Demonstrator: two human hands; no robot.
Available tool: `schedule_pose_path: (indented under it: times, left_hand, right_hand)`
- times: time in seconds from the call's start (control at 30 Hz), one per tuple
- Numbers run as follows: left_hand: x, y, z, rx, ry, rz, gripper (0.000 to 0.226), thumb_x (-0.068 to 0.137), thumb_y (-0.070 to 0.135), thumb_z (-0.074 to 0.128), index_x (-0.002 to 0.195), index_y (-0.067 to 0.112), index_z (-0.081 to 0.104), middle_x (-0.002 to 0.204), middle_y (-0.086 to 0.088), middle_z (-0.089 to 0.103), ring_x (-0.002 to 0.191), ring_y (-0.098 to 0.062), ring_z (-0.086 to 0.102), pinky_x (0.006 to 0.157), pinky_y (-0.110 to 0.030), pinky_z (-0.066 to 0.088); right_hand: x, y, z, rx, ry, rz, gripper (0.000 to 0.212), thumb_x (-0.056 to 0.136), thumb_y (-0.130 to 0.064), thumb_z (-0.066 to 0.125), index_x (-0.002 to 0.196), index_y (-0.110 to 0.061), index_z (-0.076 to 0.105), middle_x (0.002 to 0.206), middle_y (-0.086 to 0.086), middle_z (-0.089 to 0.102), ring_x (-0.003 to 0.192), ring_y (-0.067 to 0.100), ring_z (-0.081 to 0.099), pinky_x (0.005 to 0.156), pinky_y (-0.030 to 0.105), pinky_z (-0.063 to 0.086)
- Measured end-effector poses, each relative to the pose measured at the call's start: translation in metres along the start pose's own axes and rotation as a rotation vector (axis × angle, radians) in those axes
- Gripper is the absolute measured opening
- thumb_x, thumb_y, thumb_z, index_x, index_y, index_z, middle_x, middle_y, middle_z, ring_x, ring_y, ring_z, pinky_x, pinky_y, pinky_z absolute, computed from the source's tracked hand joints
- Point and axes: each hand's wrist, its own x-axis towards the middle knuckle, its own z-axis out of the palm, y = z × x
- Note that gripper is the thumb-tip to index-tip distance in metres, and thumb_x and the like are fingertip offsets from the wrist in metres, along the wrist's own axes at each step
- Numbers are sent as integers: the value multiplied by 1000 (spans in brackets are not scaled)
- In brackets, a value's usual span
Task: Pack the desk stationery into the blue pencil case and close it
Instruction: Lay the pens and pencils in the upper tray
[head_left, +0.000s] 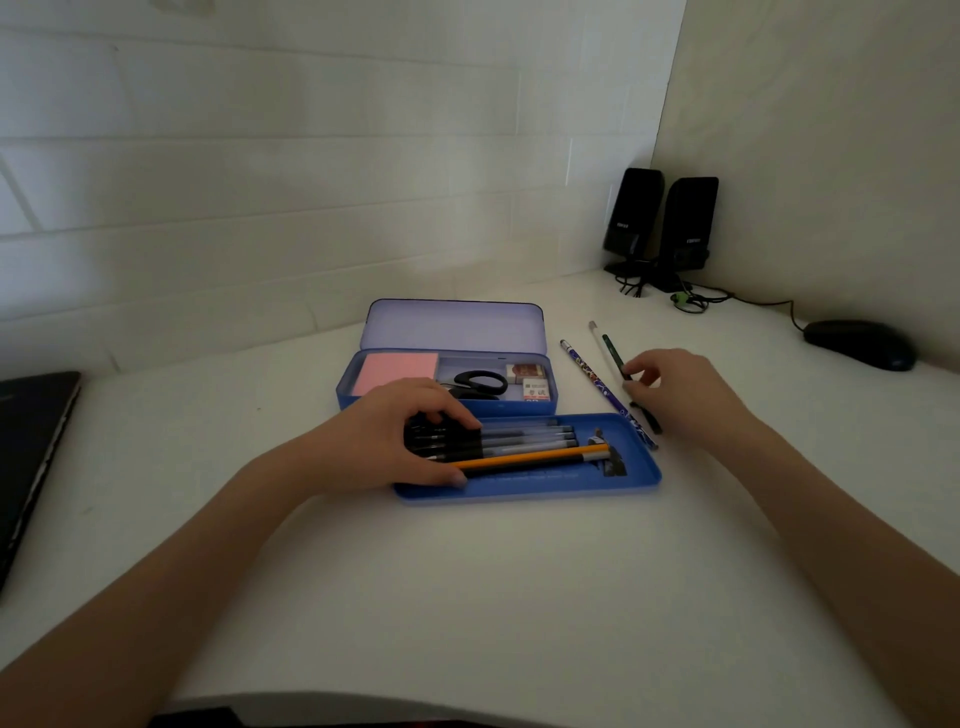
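The blue pencil case (447, 408) lies open on the white desk, its lid (452, 325) tipped back. Inside are a pink note pad (397, 370), black scissors (480, 383) and two erasers (525, 372). In front lies the case's blue inner tray (545, 486) with several black-capped pens (524, 439) and a yellow pencil (524, 458). My left hand (395, 436) is curled over the pens' capped ends. My right hand (675, 389) pinches a dark green pencil (612, 351) lying on the desk. Beside it lie a white pencil (600, 343) and a blue patterned pencil (587, 371).
Two black speakers (634, 218) with cables stand in the back right corner. A black mouse (860, 343) sits at the right. A dark laptop (31, 447) lies at the left edge. Walls close off the back and the right.
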Motion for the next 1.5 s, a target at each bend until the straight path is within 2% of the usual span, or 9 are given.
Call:
schedule_pose_path:
  times: [0.4,0.57,0.63,0.77,0.93,1.07,1.17,1.33,1.5]
  left_hand:
    - [-2,3,0,-40,28,-56,43,61,36,83,100,35,66,99,16,62,96,-5,55,83,-11,44]
    - [0,10,-1,-100,287,-96,2,77,31,71,77,29,70,76,12,67,68,-4,59,63,-13,46]
    - [1,9,-3,-3,410,-100,10,81,27,66,71,27,67,67,6,67,64,-7,59,62,-18,47]
    - [-1,4,-8,346,524,-174,22,85,31,60,67,17,61,57,7,56,58,-17,53,52,-23,35]
    - [0,-2,-12,519,375,-338,52,91,44,45,55,7,52,56,-11,57,57,-26,55,51,-27,33]
    - [-2,-1,-10,373,230,-444,63,93,52,33,50,11,53,54,-3,58,57,-21,57,59,-29,40]
    - [-1,1,-9,239,207,-445,65,93,52,32,44,15,54,50,0,58,57,-19,57,67,-31,45]
    - [2,-1,-6,195,195,-440,59,95,41,40,44,17,57,41,4,56,49,-10,54,56,-21,37]
    - [2,-2,-3,174,190,-444,58,93,40,45,41,18,57,37,6,54,47,-10,53,57,-23,38]
  right_hand:
    - [-8,-10,-1,-30,-39,52,37,83,-24,57,119,-23,55,110,7,55,90,22,57,82,41,52]
    - [-7,-7,-6,-29,-94,77,46,82,-17,59,126,-23,49,107,7,53,89,21,54,76,33,49]
    - [-8,-8,-9,-33,-143,101,49,84,-19,59,130,-21,43,104,7,52,88,21,52,73,32,47]
    - [-9,-11,-13,-51,-231,139,54,87,-22,59,136,-15,36,124,14,52,90,22,49,75,32,47]
    - [-10,-12,-11,-119,-274,173,48,87,-25,58,128,-7,40,116,17,54,88,24,52,76,34,47]
    - [-11,-15,-13,-144,-297,189,50,87,-26,60,127,-6,38,104,13,51,87,25,54,71,33,48]
    - [-12,-17,-13,-179,-291,204,50,86,-26,62,125,-6,38,95,9,48,86,24,53,71,33,49]
    - [-11,-15,-12,-227,-165,195,33,87,-17,57,114,-5,41,72,3,40,78,24,52,61,32,43]
    - [-8,-8,-7,-133,-73,104,21,95,-22,47,109,-7,43,80,8,53,74,26,55,61,34,45]
